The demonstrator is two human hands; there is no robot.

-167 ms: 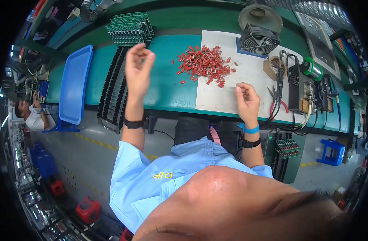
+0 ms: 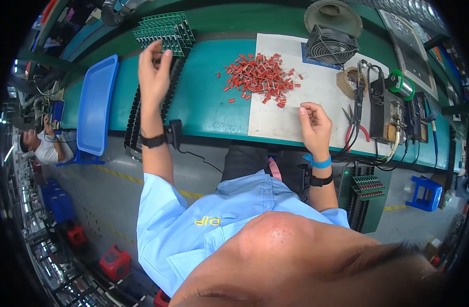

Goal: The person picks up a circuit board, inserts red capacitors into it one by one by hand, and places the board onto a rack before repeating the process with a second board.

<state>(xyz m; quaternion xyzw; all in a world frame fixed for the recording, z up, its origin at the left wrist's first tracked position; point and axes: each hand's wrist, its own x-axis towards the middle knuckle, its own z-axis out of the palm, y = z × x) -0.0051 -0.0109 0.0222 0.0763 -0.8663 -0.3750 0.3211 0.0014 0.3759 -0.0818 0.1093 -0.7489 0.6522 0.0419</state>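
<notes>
My left hand (image 2: pixel 153 79) is raised over the black slotted rack (image 2: pixel 133 123), fingers curled and thumb apart, with nothing seen in it. Its fingertips are at the near edge of the upright green circuit boards (image 2: pixel 165 28), which stand in a row at the rack's far end; contact cannot be made out. Beside the mat's front edge, my right hand (image 2: pixel 316 125) stays low over the white sheet (image 2: pixel 275 123). Its fingers are bent in toward the thumb, and whatever they hold, if anything, is hidden. Red two-legged components (image 2: pixel 260 77) lie heaped between the hands.
Left of the rack lies a blue tray (image 2: pixel 97 107). To the right stand a black fan (image 2: pixel 332 48), a paper cup-like holder (image 2: pixel 349 83), red-handled pliers (image 2: pixel 365 134), a green solder spool (image 2: pixel 401 86) and cables. A person (image 2: pixel 42 143) sits far left.
My left hand has moved left and slightly farther away, up to the circuit boards. The right hand has hardly moved.
</notes>
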